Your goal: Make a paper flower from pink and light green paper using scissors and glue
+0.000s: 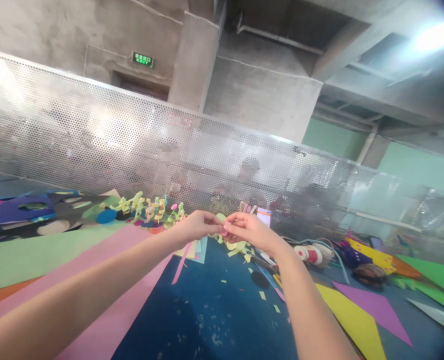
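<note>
a small pink piece (224, 232) sat between the fingertips of both hands, held up over the far part of the blue desk (203, 320). judging by its look and the sheets around it, it was probably paper: almost weightless, thin and easily bent, more likely to crease or tear than to slip. a light pinch at its edges seemed the best hold, with the fingertips kept off the middle so as not to crush it.

as for looks, only a sliver showed, a stronger pink than the large pale pink sheet (143, 285) under the left forearm. its outline and any folds were too small and too covered by fingers to tell.

the left hand (199, 225) was closed in a pinch, thumb and fingers brought together on the piece. the right hand (249, 230) met it from the other side, its fingers curled and its tips also closed on the piece.

beneath and just beside the right hand lay pale yellow-green scraps (240, 247). a pink strip (180, 265) was near the left hand, and a black disc (260, 280) lay on the desk left of the right forearm.
</note>
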The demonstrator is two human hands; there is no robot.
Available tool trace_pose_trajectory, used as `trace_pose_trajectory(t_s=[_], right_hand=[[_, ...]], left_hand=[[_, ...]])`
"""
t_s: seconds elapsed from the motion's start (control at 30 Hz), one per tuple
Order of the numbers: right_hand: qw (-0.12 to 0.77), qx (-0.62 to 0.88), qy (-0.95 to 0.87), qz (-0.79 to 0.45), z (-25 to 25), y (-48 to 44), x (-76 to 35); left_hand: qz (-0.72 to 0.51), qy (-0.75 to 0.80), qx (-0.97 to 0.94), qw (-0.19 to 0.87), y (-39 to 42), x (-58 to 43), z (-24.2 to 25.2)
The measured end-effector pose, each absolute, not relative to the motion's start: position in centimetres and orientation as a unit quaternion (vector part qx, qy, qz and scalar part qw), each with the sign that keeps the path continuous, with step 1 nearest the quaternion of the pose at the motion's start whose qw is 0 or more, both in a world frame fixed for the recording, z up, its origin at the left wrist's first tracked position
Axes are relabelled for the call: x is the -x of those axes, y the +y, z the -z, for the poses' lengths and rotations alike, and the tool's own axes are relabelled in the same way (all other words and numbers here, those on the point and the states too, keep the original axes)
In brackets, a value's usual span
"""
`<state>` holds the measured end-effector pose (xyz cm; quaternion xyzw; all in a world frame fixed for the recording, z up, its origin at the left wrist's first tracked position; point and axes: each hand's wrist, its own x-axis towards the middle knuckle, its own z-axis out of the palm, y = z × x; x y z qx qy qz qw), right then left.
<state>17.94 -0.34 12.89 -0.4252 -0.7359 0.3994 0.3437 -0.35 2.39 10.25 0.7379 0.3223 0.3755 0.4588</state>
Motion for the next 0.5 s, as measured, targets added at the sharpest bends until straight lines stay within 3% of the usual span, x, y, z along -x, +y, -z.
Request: trace_pose_trajectory(t_s=[0.5], right_hand=[[0.339,0.434,-0.742,-0.383,-12.65,0.11,-18.53]], left_hand=[[-0.327,0.301,-0.727,0.524,3.06,1.03,-10.64]])
